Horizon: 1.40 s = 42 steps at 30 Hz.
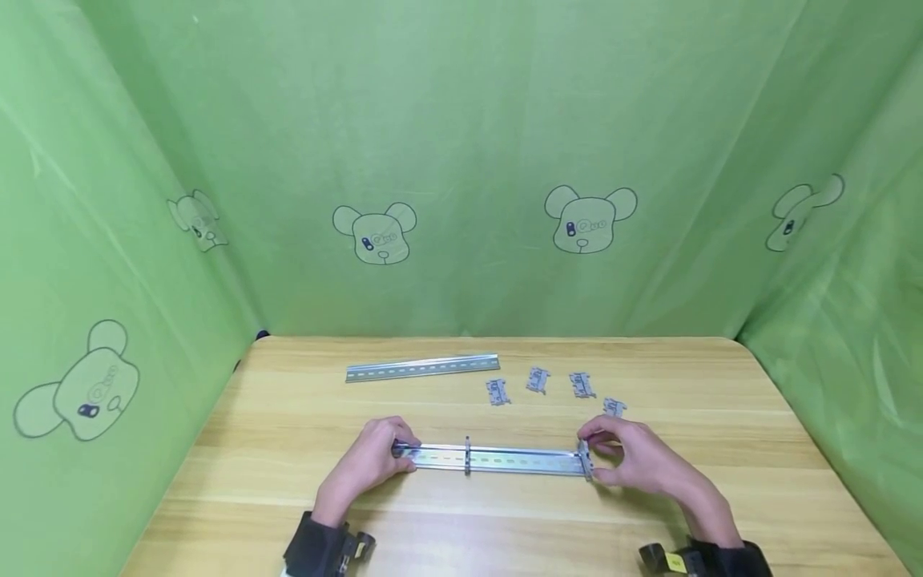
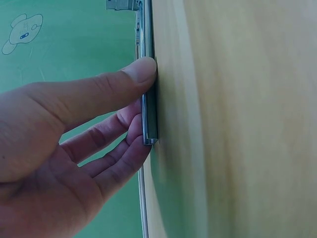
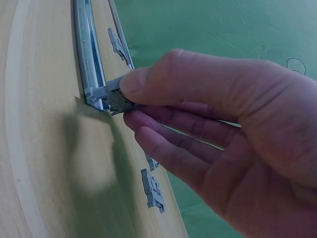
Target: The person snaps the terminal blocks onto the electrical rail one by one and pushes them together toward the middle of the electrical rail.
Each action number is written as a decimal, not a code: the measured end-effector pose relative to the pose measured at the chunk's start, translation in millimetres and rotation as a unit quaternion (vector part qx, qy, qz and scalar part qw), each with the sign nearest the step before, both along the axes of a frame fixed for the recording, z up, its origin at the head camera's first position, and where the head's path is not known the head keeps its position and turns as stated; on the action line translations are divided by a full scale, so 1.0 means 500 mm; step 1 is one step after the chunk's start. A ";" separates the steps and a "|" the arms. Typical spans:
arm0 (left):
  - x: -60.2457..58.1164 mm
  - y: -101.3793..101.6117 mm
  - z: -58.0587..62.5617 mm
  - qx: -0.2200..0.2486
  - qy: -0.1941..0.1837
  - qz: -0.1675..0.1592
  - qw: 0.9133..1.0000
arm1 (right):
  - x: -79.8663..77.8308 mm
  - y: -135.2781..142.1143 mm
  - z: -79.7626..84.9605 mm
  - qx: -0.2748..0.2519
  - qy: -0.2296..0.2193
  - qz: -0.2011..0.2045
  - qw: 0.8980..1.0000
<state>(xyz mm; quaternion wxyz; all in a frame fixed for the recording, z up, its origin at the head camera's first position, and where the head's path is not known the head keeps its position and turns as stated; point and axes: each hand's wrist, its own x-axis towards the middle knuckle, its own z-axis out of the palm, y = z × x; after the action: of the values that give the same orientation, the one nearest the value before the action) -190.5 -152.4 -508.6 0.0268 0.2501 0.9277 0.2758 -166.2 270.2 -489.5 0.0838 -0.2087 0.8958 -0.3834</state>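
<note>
A slotted metal DIN rail [image 1: 519, 461] lies across the front of the wooden table. My left hand [image 1: 378, 453] grips its left end, thumb on the near edge and fingers behind the far edge. In the right wrist view, my right hand [image 3: 198, 114] pinches a grey terminal block [image 3: 116, 96] between thumb and fingers. That block stands upright at the rail's right end, its foot right at the rail. Another grey terminal block [image 1: 467, 455] stands on the rail left of its middle.
A second DIN rail [image 1: 421, 368] lies farther back on the table [image 1: 288, 401]. Several loose terminal blocks lie flat right of it, among them one block [image 1: 497, 391] near the rail's end and one [image 1: 614, 407] just beyond my right hand. Green curtains [image 1: 476, 160] enclose the table.
</note>
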 end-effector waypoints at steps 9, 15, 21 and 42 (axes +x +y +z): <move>-0.001 -0.002 0.001 0.004 0.004 0.000 1.000 | 0.000 -0.002 0.001 0.003 -0.008 -0.007 1.000; 0.000 0.000 0.001 0.007 0.009 -0.002 1.000 | 0.001 0.001 0.006 0.010 -0.011 -0.017 1.000; -0.001 0.003 0.005 0.008 0.007 -0.005 1.000 | -0.002 0.002 0.004 0.011 -0.009 -0.012 1.000; -0.001 0.001 0.004 -0.002 0.004 0.000 1.000 | -0.005 -0.143 -0.032 -0.003 0.076 0.010 0.997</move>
<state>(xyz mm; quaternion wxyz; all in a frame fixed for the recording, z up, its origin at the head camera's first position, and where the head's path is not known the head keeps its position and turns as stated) -191.1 -152.1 -506.6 0.0230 0.2508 0.9284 0.2733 -168.5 198.7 -505.3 0.0185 -0.2461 0.8962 -0.3686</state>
